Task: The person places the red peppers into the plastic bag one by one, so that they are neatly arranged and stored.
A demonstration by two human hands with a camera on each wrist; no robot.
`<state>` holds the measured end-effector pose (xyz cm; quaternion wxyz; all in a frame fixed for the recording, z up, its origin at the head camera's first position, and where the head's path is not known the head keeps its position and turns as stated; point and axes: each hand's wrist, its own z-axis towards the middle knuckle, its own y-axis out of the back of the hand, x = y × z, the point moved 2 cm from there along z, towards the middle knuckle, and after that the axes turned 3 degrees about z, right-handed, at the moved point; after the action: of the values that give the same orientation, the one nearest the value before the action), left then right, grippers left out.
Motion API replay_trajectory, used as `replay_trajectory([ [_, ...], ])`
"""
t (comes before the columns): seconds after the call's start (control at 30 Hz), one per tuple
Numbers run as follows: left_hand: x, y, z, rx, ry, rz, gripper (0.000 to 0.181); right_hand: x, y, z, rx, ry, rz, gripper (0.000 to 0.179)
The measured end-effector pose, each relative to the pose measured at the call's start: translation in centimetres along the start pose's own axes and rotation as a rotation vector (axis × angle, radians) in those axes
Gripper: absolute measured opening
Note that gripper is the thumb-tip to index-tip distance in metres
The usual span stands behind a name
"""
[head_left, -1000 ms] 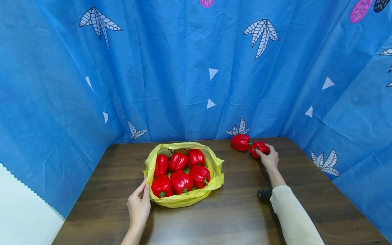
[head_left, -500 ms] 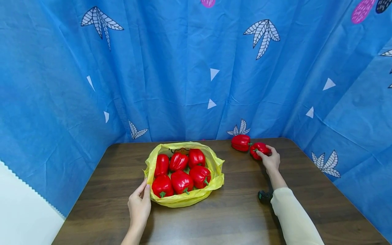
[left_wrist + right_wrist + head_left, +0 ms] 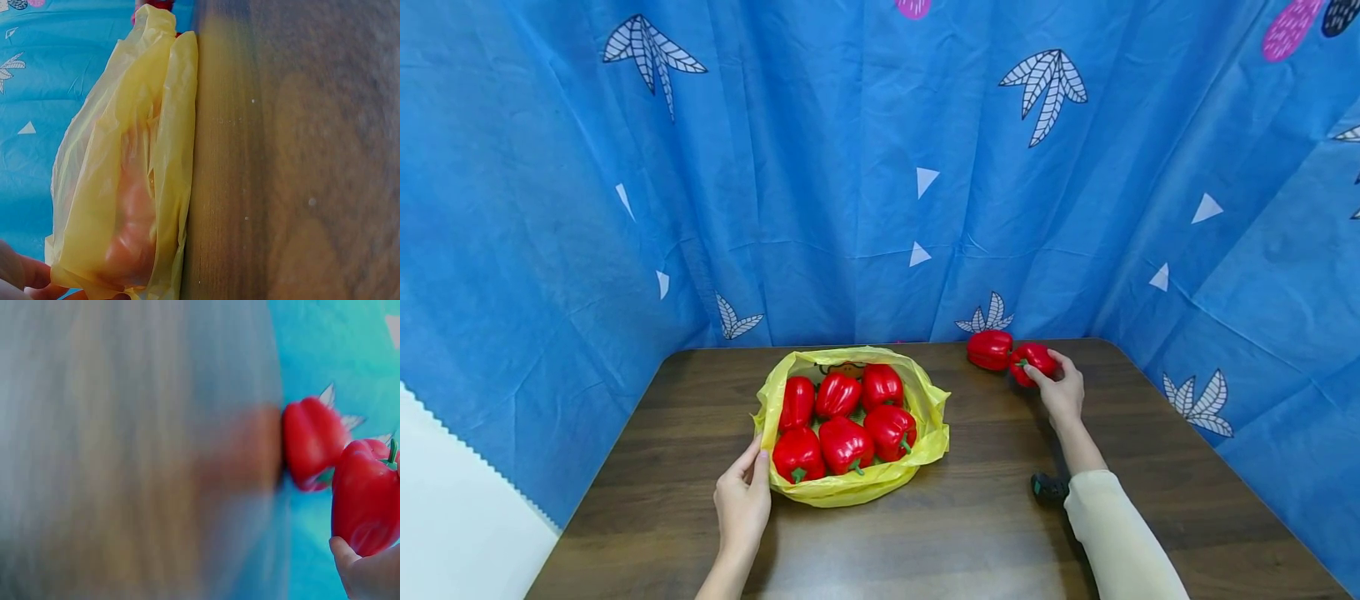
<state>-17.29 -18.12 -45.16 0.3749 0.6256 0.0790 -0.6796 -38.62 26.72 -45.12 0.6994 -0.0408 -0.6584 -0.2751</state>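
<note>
My left hand (image 3: 741, 504) pinches the left rim of a yellow plastic bag (image 3: 850, 492) between thumb and fingers. Its mouth is wide, and several red bell peppers (image 3: 846, 442) with green stems lie inside. In the left wrist view the bag's side (image 3: 94, 212) fills the middle, with a pepper showing faintly through it. At the back right, my right hand (image 3: 1063, 396) grips another red bell pepper (image 3: 1030, 363), thumb on the near side and fingers on the far right. The right wrist view shows this held pepper (image 3: 365, 503) with the thumb against its lower end.
One more red bell pepper (image 3: 989, 350) lies just left of the held one, near the table's back edge. A black wrist-worn device (image 3: 1047, 487) sits by the right cuff. Blue patterned curtains (image 3: 880, 208) stand behind and beside the brown wooden table (image 3: 962, 533).
My right hand, with the pepper in its grip, has shifted very slightly up and left in the head view. The left hand still pinches the bag; the view has drifted a little.
</note>
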Motion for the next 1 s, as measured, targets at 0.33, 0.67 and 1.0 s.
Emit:
replay_trajectory([
  [0.33, 0.0, 0.1, 0.0, 0.005, -0.006, 0.01, 0.031, 5.0, -2.2, -2.2, 0.084, 0.214, 0.085, 0.063],
  [0.67, -0.1, 0.0, 0.0, 0.001, -0.006, 0.0, 0.031, 13.9, -5.0, -10.3, 0.318, 0.356, 0.27, 0.055],
  [1.0, -0.3, 0.2, -0.2, -0.006, -0.004, 0.016, 0.031, 17.0, -9.5, -16.2, 0.524, 0.429, 0.356, 0.052],
])
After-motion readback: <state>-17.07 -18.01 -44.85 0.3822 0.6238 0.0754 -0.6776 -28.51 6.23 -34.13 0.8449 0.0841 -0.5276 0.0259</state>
